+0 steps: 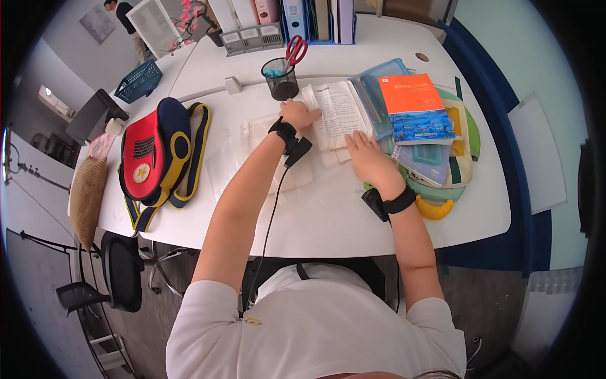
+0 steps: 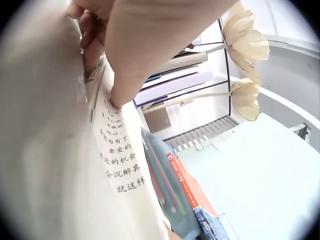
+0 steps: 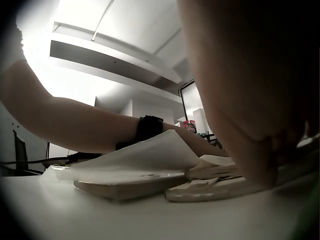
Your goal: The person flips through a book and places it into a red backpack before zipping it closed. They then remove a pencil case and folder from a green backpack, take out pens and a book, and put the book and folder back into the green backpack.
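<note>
A book with a printed page (image 1: pixel 338 114) lies open on the white table. Its pale left side (image 1: pixel 268 142) is partly covered by my left forearm. My left hand (image 1: pixel 298 115) presses at the top of the book, thumb spread toward the printed page; in the left wrist view the thumb (image 2: pixel 122 95) touches the print. Extended fingers of my right hand (image 1: pixel 372 164) rest on the lower right corner of that page. The right wrist view shows a thin sheet (image 3: pixel 135 157) standing raised at an angle over the left part of the book.
Right of the book lie a clear blue pouch (image 1: pixel 372 95), an orange and blue book (image 1: pixel 416 110) and a green and yellow bag (image 1: pixel 464 164). A mesh cup with red scissors (image 1: pixel 279 79) stands behind. A red and navy backpack (image 1: pixel 154 151) sits at left; binders (image 1: pixel 297 22) line the back.
</note>
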`<action>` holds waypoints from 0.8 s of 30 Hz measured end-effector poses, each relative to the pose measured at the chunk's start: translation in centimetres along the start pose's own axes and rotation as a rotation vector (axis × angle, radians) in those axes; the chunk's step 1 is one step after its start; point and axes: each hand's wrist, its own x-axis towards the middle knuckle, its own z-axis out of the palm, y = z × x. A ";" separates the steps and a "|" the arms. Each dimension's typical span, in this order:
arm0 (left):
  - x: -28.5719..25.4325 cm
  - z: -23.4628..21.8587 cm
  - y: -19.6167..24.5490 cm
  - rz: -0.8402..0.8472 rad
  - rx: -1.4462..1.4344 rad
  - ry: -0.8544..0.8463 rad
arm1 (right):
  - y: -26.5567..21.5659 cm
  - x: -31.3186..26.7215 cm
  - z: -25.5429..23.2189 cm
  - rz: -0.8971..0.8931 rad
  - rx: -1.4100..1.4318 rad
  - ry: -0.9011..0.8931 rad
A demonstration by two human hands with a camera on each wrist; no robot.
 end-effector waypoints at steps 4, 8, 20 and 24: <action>0.6 -0.3 -0.1 0.008 -0.192 -0.063 | -0.8 0.1 -1.0 0.069 0.010 -0.076; -0.3 -1.1 1.5 0.062 -0.611 0.046 | -0.7 0.1 -1.1 0.061 0.086 0.012; -8.0 -9.3 5.5 0.268 -1.383 0.237 | -0.1 1.2 -3.4 0.231 0.837 0.575; -10.0 -10.0 5.4 0.333 -1.453 0.228 | -0.7 1.6 -3.1 0.185 0.996 0.624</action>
